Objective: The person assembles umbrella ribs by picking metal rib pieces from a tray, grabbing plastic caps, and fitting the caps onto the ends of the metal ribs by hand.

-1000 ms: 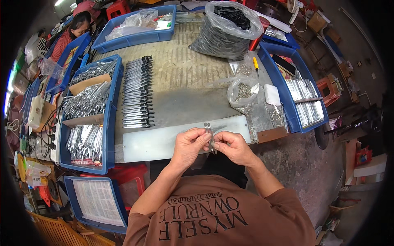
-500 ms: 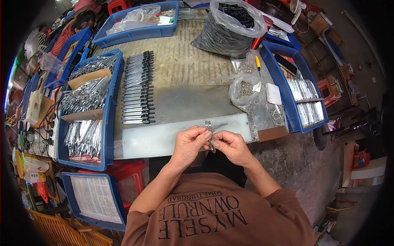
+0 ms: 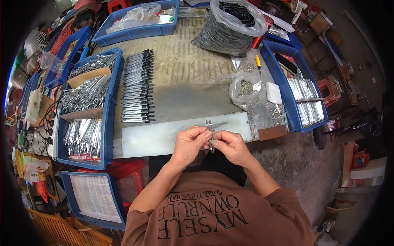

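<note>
My left hand [image 3: 190,141] and my right hand [image 3: 232,146] meet over the front edge of the table, fingers pinched together. Between them both grip a slim silvery metal piece [image 3: 208,123], held upright with its two-pronged top showing above the fingertips. Its middle is covered by my thumbs and fingers, and its lower end pokes out beneath them. Under the hands lies a long white board [image 3: 152,140]. Beyond the board, to the left, slim silvery rods with black ends [image 3: 137,90] are laid out in a neat column.
At left stands a blue bin [image 3: 107,141] of metal strips, split by cardboard dividers. Another blue bin [image 3: 292,112] is on the right. Nearby are a clear bag of small metal parts [image 3: 245,88], a yellow-handled tool [image 3: 258,61] and a large bag of black parts [image 3: 227,39].
The metal piece has tilted or shifted very slightly between my fingers. Both hands keep the same grip and place.
</note>
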A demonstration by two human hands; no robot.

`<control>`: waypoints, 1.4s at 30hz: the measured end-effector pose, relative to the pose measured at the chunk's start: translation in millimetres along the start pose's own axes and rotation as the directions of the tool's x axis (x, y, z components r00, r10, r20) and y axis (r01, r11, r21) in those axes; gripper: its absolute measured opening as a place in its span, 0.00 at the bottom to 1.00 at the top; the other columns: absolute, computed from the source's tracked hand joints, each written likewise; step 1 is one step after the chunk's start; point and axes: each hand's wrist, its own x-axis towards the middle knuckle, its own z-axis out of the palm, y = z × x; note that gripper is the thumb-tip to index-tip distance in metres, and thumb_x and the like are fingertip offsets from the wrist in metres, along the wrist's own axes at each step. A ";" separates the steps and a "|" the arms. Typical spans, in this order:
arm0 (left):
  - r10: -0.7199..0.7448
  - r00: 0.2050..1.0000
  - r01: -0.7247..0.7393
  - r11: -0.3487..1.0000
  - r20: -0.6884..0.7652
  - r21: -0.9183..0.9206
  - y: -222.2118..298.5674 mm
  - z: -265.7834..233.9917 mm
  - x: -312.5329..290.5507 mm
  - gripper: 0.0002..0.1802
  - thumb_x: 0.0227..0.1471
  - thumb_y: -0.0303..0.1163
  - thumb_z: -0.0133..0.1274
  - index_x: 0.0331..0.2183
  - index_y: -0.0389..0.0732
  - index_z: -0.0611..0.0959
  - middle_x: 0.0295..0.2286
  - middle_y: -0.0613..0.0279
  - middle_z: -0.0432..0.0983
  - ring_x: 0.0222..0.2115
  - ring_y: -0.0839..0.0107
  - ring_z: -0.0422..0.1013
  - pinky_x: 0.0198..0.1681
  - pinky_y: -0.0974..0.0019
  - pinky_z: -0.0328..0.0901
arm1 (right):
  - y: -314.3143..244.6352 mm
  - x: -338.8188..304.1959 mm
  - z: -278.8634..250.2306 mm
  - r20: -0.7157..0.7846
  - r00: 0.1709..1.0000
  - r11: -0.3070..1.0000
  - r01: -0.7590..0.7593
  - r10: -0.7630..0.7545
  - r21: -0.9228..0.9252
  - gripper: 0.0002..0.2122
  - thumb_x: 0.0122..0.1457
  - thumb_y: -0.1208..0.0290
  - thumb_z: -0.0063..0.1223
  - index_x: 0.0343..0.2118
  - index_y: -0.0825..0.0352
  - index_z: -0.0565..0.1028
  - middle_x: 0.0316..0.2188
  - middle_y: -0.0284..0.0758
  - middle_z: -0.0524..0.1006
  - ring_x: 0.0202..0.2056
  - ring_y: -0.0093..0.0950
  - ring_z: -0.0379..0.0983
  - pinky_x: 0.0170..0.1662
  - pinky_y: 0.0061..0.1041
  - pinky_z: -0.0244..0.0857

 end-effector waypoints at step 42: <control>-0.100 0.978 0.020 0.918 0.184 0.396 -7.8 0.4 -1.9 0.08 0.51 0.28 0.50 0.34 0.35 0.77 0.22 0.65 0.71 0.21 0.78 0.66 0.25 0.74 0.62 | 6.5 14.6 -10.6 -0.134 0.985 0.968 0.074 -0.109 -0.241 0.07 0.52 0.74 0.51 0.23 0.72 0.71 0.15 0.34 0.70 0.19 0.19 0.62 0.22 0.21 0.58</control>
